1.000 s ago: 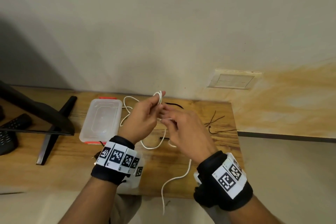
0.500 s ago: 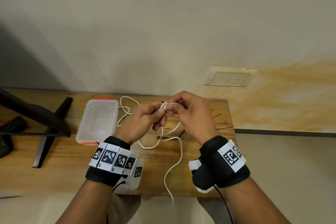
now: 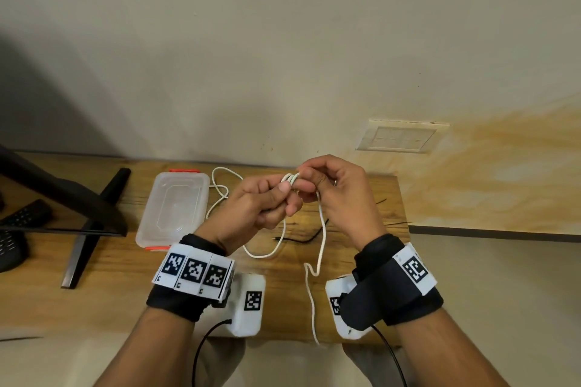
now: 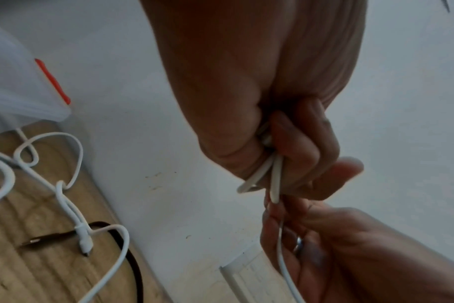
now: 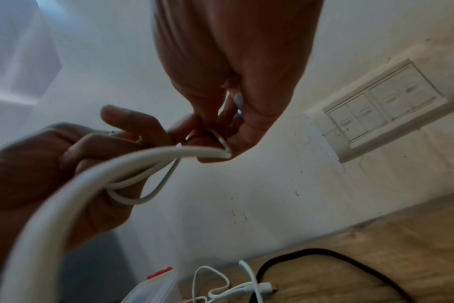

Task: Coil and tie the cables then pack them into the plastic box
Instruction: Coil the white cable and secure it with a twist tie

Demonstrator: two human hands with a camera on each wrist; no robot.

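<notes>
Both hands are up over the middle of the bench (image 3: 361, 264), working the white cable (image 3: 321, 248). The left hand (image 3: 251, 214) has its fingers (image 4: 301, 143) curled tight around a small bundle of loops, thumb pressed on top. The right hand (image 3: 341, 195) meets it from the other side, fingers (image 5: 210, 114) pinched on the same cable right at the top of the bundle. There's a ring on that hand.

From the hands the cable drops in 2 strands: 1 loops down to the bench and back up, the other trails over the front edge. A second white cable (image 4: 73, 207) lies loose near the back edge, beside the box (image 3: 176, 207), which sits with its lid on and orange clips at both ends. A black cable (image 3: 301, 237) lies under the hands, with more thin black ones toward the right edge, too small to make out.
</notes>
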